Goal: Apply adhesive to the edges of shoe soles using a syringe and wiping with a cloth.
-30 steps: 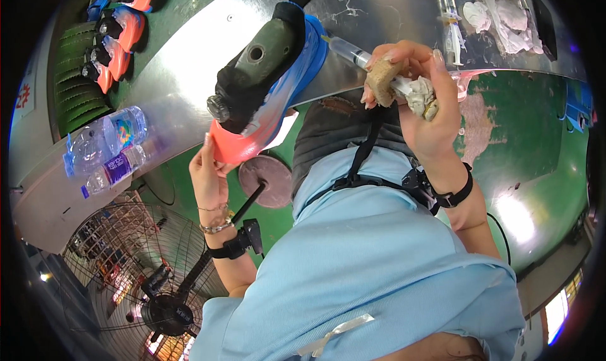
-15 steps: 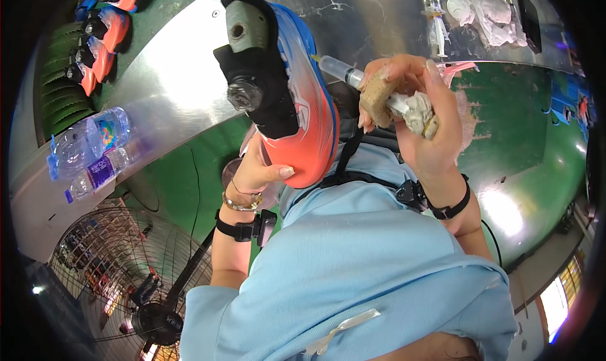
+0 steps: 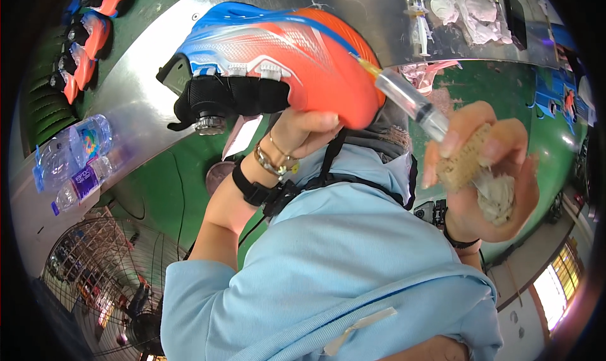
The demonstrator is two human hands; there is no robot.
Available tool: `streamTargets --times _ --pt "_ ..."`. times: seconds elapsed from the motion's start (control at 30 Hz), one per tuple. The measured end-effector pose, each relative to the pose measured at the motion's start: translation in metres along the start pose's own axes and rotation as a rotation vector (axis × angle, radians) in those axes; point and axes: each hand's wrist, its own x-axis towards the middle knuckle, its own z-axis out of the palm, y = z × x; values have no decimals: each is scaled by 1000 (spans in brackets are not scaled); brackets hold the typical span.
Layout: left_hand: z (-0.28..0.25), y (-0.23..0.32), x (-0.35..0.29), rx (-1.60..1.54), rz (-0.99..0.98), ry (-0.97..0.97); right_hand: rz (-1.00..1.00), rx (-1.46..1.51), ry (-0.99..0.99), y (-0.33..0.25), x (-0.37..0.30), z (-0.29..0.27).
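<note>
An orange and blue sports shoe [image 3: 271, 52], with a black collar and a round dial, lies tilted on its side in my left hand [image 3: 303, 130]. The fingers and thumb of that hand are closed around its toe end. My right hand [image 3: 511, 165] grips a clear syringe [image 3: 413, 105] with a yellow hub, pointed at the edge of the shoe near the toe. Whether its tip touches the shoe I cannot tell. Also held in the right hand are a tan, rough, sponge-like piece [image 3: 464, 162] and a crumpled whitish wad [image 3: 495, 197].
Along the metal table [image 3: 139, 71], several similar shoes [image 3: 91, 36] stand at the far left. Plastic bottles [image 3: 79, 153] lie nearer on that side. More syringes [image 3: 416, 20], crumpled white tissue [image 3: 473, 14] and a dark phone-like slab [image 3: 514, 20] are at the far right. A caged fan [image 3: 107, 279] stands lower left.
The shoe has turned from upright to lying sideways, its toe now at the right. My right hand has moved right and nearer, and the syringe now points at the shoe's toe area.
</note>
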Motion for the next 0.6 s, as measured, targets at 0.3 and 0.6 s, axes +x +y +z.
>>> streamTargets --times 0.3,0.6 --pt "9 -1 34 -48 115 -61 -74 -151 81 -4 -11 -8" --pt "10 -1 57 -12 193 -76 -193 -371 97 10 -14 -5"
